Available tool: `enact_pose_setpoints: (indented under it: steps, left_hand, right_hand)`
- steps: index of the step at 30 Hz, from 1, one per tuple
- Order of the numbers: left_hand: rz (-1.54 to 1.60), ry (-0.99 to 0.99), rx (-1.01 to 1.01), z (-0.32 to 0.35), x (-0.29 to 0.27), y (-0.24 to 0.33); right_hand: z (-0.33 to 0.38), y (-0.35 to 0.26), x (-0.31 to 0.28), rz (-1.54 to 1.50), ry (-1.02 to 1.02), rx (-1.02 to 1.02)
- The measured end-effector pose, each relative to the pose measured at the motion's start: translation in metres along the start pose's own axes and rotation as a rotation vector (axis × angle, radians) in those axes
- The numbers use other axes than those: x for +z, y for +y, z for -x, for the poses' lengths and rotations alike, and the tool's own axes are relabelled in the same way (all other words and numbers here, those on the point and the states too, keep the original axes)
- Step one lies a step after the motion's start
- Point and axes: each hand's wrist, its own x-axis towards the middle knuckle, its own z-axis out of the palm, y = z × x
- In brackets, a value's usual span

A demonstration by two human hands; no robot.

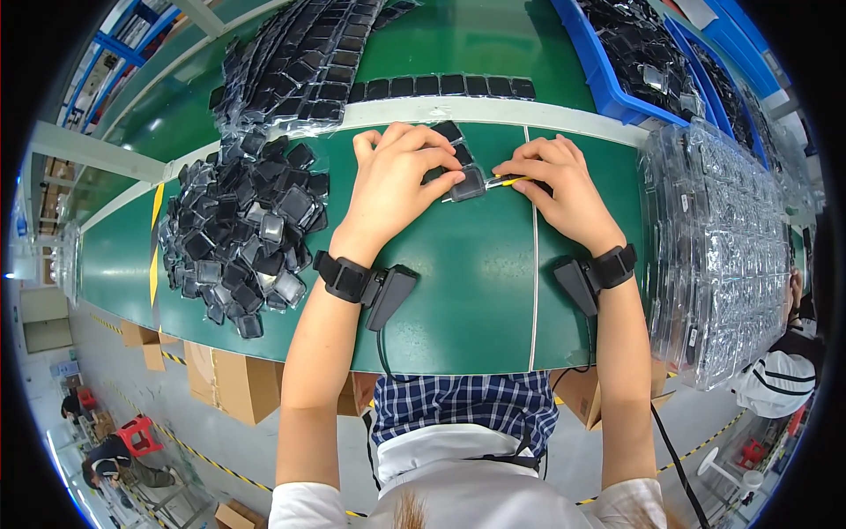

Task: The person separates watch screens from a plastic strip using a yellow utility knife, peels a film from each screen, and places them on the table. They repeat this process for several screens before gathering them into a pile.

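Near the far edge of the green table (449, 300), my left hand (395, 181) pinches the edge of a dark square piece in clear plastic (470, 183). It belongs to, or lies against, a short row of similar dark squares (448, 132) running up behind my fingers. Closed around a slim yellow-handled tool (509, 181), my right hand (560, 187) brings its metal tip to the right edge of that square. The tool's exact kind is too small to tell.
A heap of dark squares in clear plastic (238, 229) lies left. Beyond the white rail (493, 112) are strips of squares (304, 62). Blue bins (608, 84) stand far right, above stacked clear plastic trays (709, 256). Cardboard boxes (231, 383) sit below the table.
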Motion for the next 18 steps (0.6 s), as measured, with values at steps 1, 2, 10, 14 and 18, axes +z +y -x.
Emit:
enact_pose_setpoints:
  steps: [1,2,10,14,18]
  left_hand:
    - [0.001,0.0,0.0,-0.001,0.0,0.0]
    - [-0.008,-0.011,-0.015,-0.001,0.0,0.001]
    - [0.051,-0.047,-0.069,-0.002,-0.003,0.0]
    - [0.088,-0.094,-0.061,-0.004,-0.007,-0.001]
    - [0.106,-0.131,-0.075,-0.001,-0.009,-0.002]
  right_hand:
    - [0.0,-0.002,-0.001,0.003,-0.012,0.014]
    - [0.0,-0.003,-0.001,0.005,-0.024,0.028]
    - [-0.004,-0.006,0.005,0.025,-0.039,0.022]
    - [-0.004,-0.002,0.006,-0.007,-0.04,-0.007]
    - [0.005,0.006,-0.015,-0.017,-0.129,0.028]
